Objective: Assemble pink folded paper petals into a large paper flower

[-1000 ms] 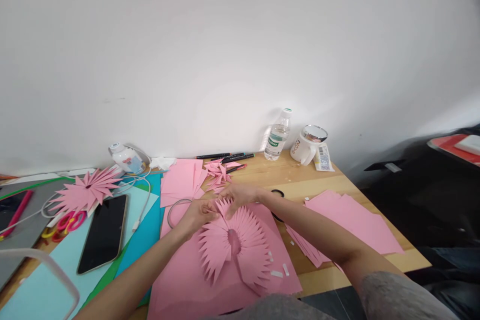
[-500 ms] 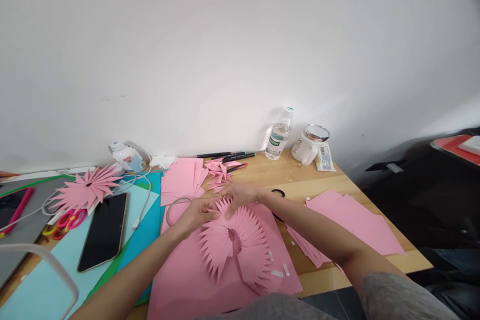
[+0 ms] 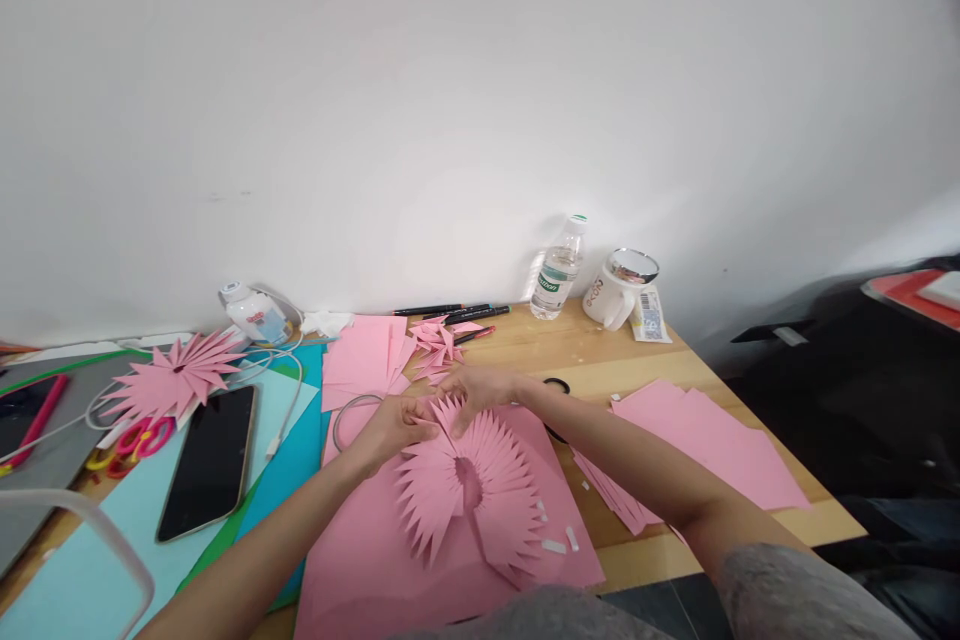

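A pink spiked paper fan [image 3: 472,495] lies on a large pink sheet [image 3: 390,570] at the middle of the wooden table [image 3: 660,540]. My left hand [image 3: 390,428] pinches the fan's far left spikes. My right hand [image 3: 480,388] is curled over the fan's far edge, fingers pressing on the top spikes. Both hands meet at the fan's far rim. A finished pink paper star [image 3: 176,378] rests at the left.
A black phone [image 3: 210,460] lies on blue paper [image 3: 82,570], with pink scissors [image 3: 135,442] and a white cable beside it. Loose pink sheets [image 3: 705,445] lie at the right. Markers [image 3: 457,312], a water bottle [image 3: 556,270] and a white mug [image 3: 619,292] stand near the wall.
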`<state>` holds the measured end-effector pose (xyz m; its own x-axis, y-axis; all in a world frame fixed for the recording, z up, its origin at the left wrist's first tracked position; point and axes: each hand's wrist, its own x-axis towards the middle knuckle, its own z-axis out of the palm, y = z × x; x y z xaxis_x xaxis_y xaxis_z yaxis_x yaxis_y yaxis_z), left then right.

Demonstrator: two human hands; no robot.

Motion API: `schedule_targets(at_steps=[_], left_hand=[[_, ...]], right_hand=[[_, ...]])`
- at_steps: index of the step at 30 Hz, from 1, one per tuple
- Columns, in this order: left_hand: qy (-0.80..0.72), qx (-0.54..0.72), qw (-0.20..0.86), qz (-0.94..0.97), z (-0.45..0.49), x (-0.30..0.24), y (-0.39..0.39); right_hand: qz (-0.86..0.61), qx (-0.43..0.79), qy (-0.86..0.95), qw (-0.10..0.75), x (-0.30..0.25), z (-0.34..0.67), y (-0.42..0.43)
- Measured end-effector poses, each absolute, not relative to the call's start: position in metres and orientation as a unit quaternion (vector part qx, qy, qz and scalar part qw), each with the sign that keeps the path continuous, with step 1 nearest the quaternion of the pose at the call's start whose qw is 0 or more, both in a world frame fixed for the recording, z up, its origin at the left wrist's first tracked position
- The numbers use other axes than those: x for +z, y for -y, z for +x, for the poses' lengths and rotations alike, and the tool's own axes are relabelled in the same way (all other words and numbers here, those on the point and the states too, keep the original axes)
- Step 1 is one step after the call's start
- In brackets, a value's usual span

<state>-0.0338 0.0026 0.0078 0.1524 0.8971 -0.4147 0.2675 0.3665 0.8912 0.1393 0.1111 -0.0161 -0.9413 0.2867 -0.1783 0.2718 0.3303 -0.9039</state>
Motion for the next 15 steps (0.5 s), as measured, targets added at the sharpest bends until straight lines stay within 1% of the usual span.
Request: schedule_targets(at_steps=[9, 15], left_hand=[[-0.579, 0.285, 0.573, 0.506, -0.0316, -0.0023, -0.0046], [-0.582, 0.294, 0.574, 0.495, -0.0288, 0.0001, 0.0001]], right_hand=[[-0.168, 0.557, 0.813, 0.017, -0.017, 0.1396, -0.1104], [-0.194, 0.573, 0.796, 0.027, -0.0202, 0.136, -0.108]])
